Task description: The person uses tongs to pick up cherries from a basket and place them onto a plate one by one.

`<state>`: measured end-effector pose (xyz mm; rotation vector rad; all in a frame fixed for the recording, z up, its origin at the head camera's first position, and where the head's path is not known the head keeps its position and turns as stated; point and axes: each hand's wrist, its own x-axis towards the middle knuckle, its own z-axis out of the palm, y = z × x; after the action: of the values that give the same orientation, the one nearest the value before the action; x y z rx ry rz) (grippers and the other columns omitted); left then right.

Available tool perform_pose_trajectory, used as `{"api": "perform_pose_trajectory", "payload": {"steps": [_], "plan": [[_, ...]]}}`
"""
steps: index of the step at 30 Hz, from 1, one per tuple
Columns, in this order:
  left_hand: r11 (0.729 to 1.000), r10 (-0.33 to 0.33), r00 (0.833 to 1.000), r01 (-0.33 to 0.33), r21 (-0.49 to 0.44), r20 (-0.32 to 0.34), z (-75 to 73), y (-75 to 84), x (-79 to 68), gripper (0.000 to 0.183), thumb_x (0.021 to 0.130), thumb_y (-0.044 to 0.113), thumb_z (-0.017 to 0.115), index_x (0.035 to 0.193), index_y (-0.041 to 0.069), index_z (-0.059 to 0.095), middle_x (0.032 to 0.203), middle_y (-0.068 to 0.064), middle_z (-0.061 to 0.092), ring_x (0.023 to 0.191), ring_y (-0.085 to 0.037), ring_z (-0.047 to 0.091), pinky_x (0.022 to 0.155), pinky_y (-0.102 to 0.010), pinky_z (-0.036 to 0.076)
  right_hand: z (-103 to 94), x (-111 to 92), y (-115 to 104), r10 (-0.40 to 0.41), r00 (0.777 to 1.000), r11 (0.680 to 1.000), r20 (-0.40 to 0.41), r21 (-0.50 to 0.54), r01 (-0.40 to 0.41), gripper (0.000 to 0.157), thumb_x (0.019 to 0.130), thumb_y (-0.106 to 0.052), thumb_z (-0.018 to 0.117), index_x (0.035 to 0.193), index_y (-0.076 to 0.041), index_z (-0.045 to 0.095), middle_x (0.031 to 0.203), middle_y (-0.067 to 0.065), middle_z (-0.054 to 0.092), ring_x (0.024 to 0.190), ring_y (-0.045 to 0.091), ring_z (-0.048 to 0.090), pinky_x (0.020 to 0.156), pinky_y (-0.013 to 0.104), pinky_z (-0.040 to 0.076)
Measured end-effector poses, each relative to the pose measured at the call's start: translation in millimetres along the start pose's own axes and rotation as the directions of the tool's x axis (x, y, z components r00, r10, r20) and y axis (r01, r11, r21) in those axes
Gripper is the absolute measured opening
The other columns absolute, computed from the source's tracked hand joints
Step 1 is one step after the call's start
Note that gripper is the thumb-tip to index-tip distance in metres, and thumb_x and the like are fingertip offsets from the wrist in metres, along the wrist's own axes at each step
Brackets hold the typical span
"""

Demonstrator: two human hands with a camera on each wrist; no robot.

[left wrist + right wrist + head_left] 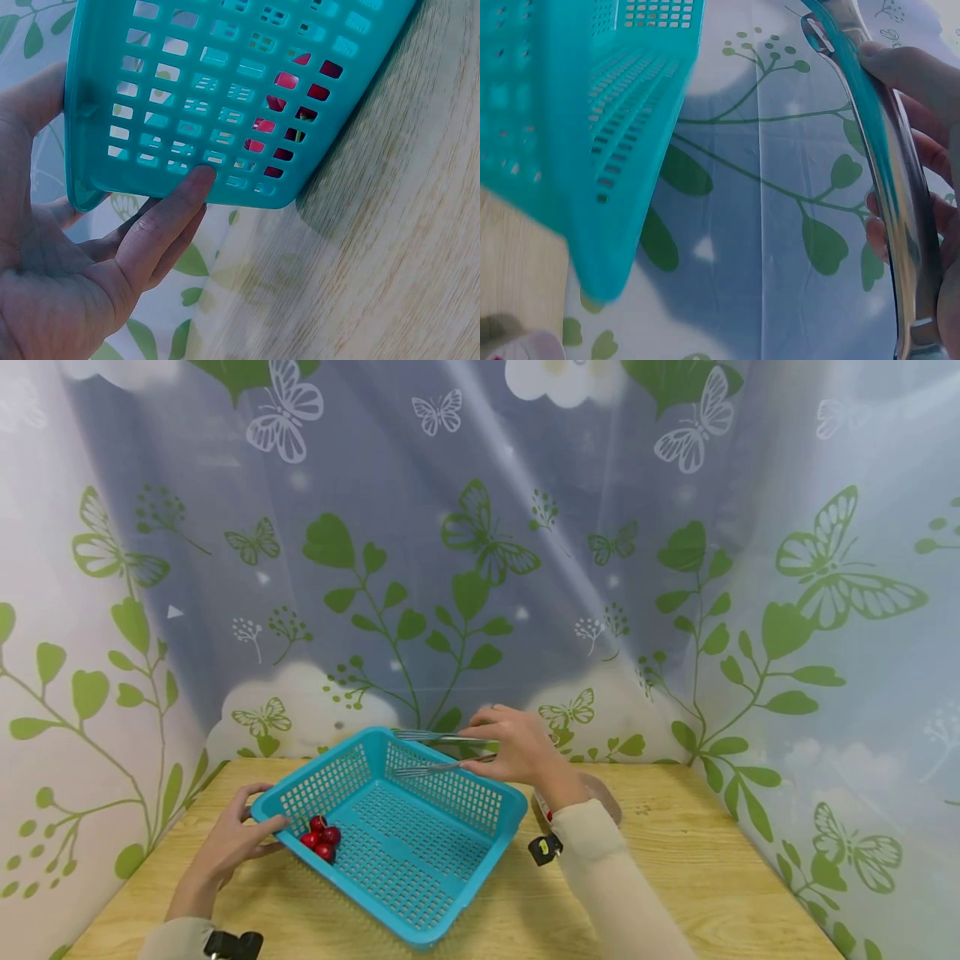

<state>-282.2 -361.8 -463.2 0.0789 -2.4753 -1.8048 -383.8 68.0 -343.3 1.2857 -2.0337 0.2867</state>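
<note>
My left hand point(232, 839) grips the left corner of a blue plastic basket point(408, 839), thumb over the rim and fingers against the outer wall. Several red cherries point(321, 837) lie bunched inside by that corner; in the left wrist view, red cherries point(286, 79) show through the wall holes. Above the basket's back right side, my right hand point(517, 747) holds metal tongs point(442, 737). The tongs' two arms stand apart, their slotted ends over the basket with nothing between them. In the right wrist view, the thumb and fingers wrap the shiny tongs point(900, 202).
A round dish point(606, 797) with something red in it stands right of the basket, mostly hidden by my right forearm. Everything rests on a wooden table point(697, 860). A curtain point(375, 485) with leaves and butterflies hangs behind and on both sides.
</note>
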Motion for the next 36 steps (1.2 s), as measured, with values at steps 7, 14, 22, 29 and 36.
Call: {"api": "perform_pose_trajectory", "payload": {"steps": [7,14,22,29,36], "plan": [[1.000,-0.001,1.000,0.001,-0.008,0.002,-1.1,-3.3,1.9,0.080,0.098,0.013,0.066,0.159,0.003,0.015,0.135,-0.033,0.042,0.101,-0.019,0.067,0.092,-0.046,0.067,12.7,15.6,-8.5,0.050,0.996,0.999,0.077,0.007,-0.050,0.039,0.080,-0.042,0.087,0.112,-0.020,0.081,0.106,-0.005,0.073,0.088,0.013,0.064,0.062,0.023,0.053],[1.000,0.000,1.000,0.000,-0.008,-0.002,-1.4,-3.3,3.2,0.079,0.098,0.013,0.066,0.158,0.003,0.016,0.135,-0.034,0.042,0.101,-0.019,0.068,0.091,-0.046,0.067,22.3,35.1,-18.7,0.032,0.996,0.999,0.077,-0.015,-0.031,0.037,0.083,-0.045,0.085,0.113,-0.023,0.081,0.107,-0.007,0.073,0.086,0.011,0.063,0.059,0.021,0.050],[1.000,0.000,1.000,0.000,-0.004,0.000,-0.7,-3.7,1.7,0.080,0.099,0.013,0.066,0.159,0.003,0.015,0.136,-0.034,0.042,0.101,-0.020,0.068,0.092,-0.046,0.067,40.5,48.9,-28.3,0.036,0.994,0.998,0.103,0.045,-0.041,0.035,0.085,-0.044,0.083,0.115,-0.026,0.080,0.106,-0.009,0.072,0.085,0.009,0.062,0.053,0.016,0.038],[1.000,0.002,1.000,-0.002,-0.011,-0.001,-0.9,-4.1,2.6,0.078,0.099,0.013,0.066,0.158,0.004,0.015,0.137,-0.034,0.041,0.101,-0.019,0.068,0.092,-0.047,0.067,60.1,52.6,-33.8,0.051,0.985,0.994,0.166,0.086,-0.066,0.035,0.087,-0.045,0.081,0.117,-0.025,0.080,0.110,-0.009,0.072,0.088,0.011,0.066,0.055,0.016,0.044],[1.000,0.006,1.000,-0.005,-0.023,0.007,-1.7,-4.5,2.6,0.078,0.099,0.013,0.066,0.158,0.004,0.015,0.136,-0.033,0.041,0.101,-0.018,0.067,0.091,-0.047,0.067,75.3,56.1,-39.5,0.073,0.968,0.989,0.241,0.107,-0.101,0.036,0.088,-0.047,0.079,0.118,-0.027,0.079,0.113,-0.009,0.072,0.089,0.011,0.067,0.053,0.011,0.036]]}}
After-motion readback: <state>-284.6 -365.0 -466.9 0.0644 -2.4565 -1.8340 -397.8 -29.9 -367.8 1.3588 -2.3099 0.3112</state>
